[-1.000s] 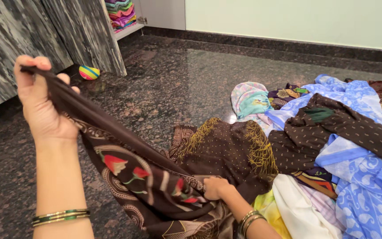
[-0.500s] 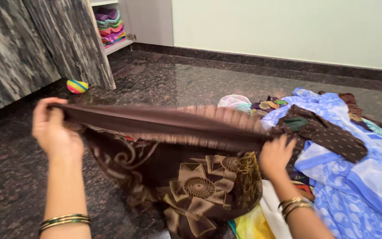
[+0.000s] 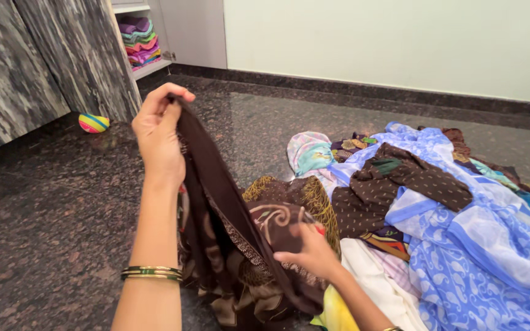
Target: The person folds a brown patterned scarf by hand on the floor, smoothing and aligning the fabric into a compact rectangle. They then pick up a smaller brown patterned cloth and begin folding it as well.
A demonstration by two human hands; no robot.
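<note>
Brown printed cloth (image 3: 228, 245) hangs in a long bunched band between the two hands, its lower folds pooled on the dark stone floor (image 3: 44, 214) right in front of the person. The right hand (image 3: 311, 251) sits low, fingers closed loosely on the patterned edge near the floor, while the left hand (image 3: 161, 132) is raised, pinched shut on the upper end with green and gold bangles (image 3: 151, 273) at the wrist. The thin fabric looks slippery, so the light pinch could let the top end slide free, and the trailing folds could snag the bangles or drag in neighbours. Just beyond lies a heap of other cloths (image 3: 437, 214), blue, white and dotted brown, touching the held piece. Farther off, a striped ball (image 3: 93, 122) rests by a cupboard (image 3: 62, 67) with stacked fabrics on a shelf (image 3: 139, 40).
</note>
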